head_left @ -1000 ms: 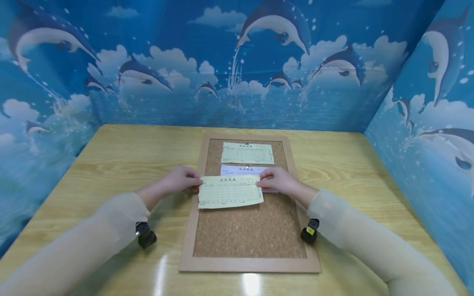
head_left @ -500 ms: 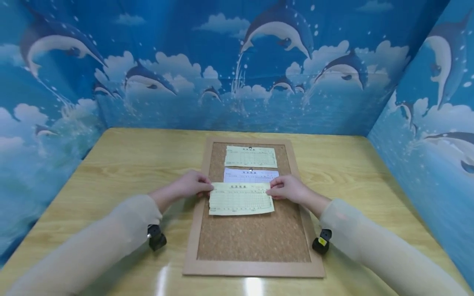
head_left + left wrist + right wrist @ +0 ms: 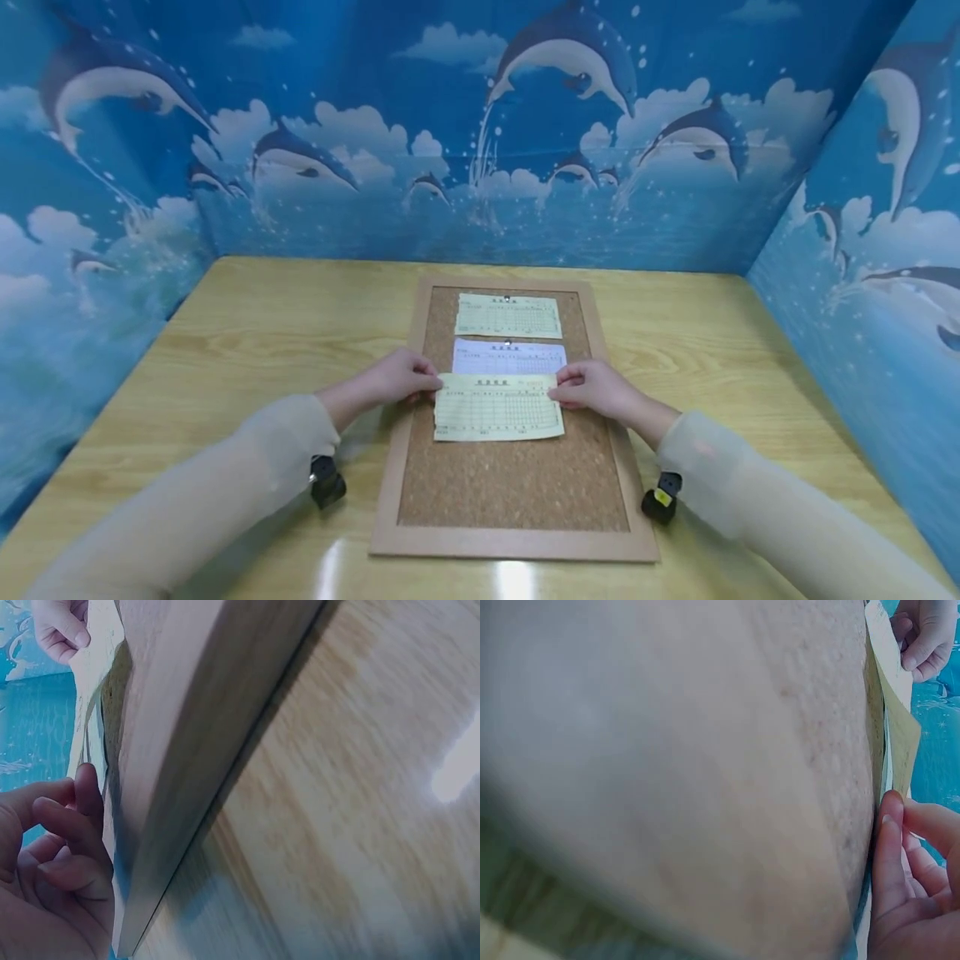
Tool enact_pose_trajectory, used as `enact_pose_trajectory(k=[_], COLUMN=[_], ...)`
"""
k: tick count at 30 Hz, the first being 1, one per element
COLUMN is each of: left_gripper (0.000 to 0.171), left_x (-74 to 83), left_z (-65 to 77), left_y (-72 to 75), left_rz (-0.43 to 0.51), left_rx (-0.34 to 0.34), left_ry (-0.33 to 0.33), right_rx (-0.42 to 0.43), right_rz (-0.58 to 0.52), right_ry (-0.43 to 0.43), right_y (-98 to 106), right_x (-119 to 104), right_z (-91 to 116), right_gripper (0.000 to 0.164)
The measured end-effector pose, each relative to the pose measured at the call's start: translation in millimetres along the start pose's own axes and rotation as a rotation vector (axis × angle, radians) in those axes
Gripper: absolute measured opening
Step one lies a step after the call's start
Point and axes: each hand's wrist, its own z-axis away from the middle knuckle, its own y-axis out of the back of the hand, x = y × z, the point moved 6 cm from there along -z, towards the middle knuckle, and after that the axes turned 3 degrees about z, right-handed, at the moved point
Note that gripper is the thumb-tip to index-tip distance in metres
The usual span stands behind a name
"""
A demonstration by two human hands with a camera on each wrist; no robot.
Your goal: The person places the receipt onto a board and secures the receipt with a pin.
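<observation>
A pale yellow-green printed form (image 3: 498, 410) with a ruled grid lies between my two hands, over the cork board (image 3: 513, 492). My left hand (image 3: 401, 377) pinches its upper left corner between thumb and fingers. At the upper right corner, my right hand (image 3: 596, 390) pinches it the same way. The form overlaps the lower part of a whitish-lilac form (image 3: 510, 357) pinned to the cork. In the right wrist view the held paper (image 3: 900, 727) bows away from the board, and the right thumb and fingertip meet at its edge.
Farther up the board, another pale green form (image 3: 508, 317) is held by a small pin (image 3: 507, 298). A light wooden frame (image 3: 517, 543) edges the cork. The board lies on a wood-grain table (image 3: 300, 325), with a blue dolphin-print curtain (image 3: 337, 208) behind.
The held form has moved right and slightly down the board with both hands, and now sits straighter, almost in line with the two forms above. Both hands keep hold of its corners.
</observation>
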Motion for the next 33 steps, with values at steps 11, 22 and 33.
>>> enact_pose_trajectory(k=[11, 22, 33], left_gripper=[0.021, 0.026, 0.032], left_x=[4.9, 10.6, 22.2], left_z=[0.5, -0.9, 6.4], left_y=[-7.0, -13.1, -19.7], left_rz=[-0.039, -0.126, -0.336], left_rx=[0.004, -0.029, -0.014], left_ry=[-0.043, -0.029, -0.124], right_rx=[-0.009, -0.008, -0.005], right_rz=[0.055, 0.135, 0.268], right_ry=[0.027, 0.022, 0.056], right_y=[5.8, 10.9, 9.9], right_x=[-2.5, -1.8, -6.4], right_z=[6.2, 11.3, 16.9], right_gripper=[0.014, 0.011, 0.01])
